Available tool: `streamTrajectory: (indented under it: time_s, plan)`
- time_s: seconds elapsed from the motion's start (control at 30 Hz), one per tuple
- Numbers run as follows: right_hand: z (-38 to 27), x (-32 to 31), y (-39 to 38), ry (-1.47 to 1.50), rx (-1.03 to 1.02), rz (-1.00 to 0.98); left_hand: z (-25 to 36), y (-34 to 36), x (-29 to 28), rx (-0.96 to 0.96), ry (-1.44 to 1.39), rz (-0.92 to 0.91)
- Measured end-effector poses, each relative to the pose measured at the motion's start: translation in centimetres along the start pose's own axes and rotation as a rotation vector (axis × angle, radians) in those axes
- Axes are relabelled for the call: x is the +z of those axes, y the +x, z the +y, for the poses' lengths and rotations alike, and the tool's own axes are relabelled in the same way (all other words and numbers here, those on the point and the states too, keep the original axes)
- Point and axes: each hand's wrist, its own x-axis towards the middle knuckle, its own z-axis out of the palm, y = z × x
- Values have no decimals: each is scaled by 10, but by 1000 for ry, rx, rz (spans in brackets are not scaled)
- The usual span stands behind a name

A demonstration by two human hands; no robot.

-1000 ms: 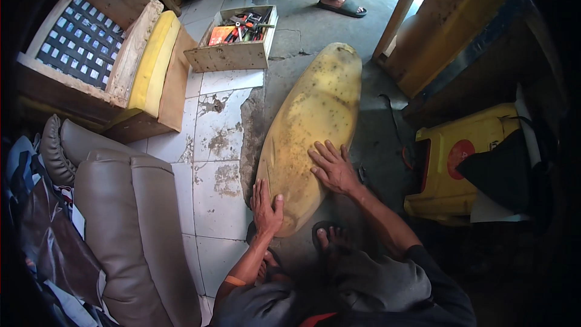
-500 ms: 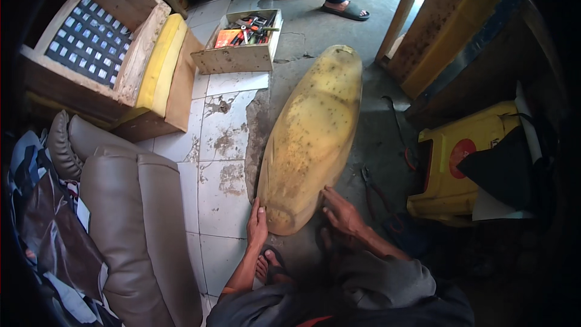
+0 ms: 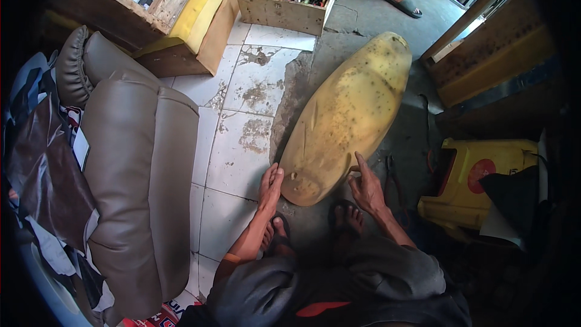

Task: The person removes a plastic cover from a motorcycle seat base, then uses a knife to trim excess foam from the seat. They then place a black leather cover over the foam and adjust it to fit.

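I see my left hand (image 3: 270, 186) flat, fingers straight and together; my right hand (image 3: 365, 186) is open, index finger raised.

You are in an upholstery workshop: a bare yellow foam seat pad (image 3: 348, 118) lies on the cracked tile floor (image 3: 233, 145) just beyond your fingers (image 3: 275, 175), a tan padded seat cover (image 3: 130, 163) left of them, a wooden tool box (image 3: 290, 3) farther ahead.

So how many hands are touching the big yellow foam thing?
2. The left hand presses flat against the near end of the yellow foam cushion; the right hand touches its near edge on the other side with fingers pointing up. None appear hidden.
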Motion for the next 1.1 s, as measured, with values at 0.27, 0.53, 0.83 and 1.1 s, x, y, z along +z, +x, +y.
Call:
streamTrajectory:
  time_s: [0.27, 0.53, 0.83, 1.1]
  plan:
    - [-6, -5, -4, -123, 86, -13, -10, 9, 11, 121, 370, -52]
    - [-60, -3, 52, -522, -797, -228, 1, -4, 5, 262, 524, -96]
    - [-33, -77, 155, -181, -230, 517, -4, 1, 10, 244, 456, -93]
    - [5, 0, -46, 160, 141, -88, -6, 16, -3, 76, 260, -229]
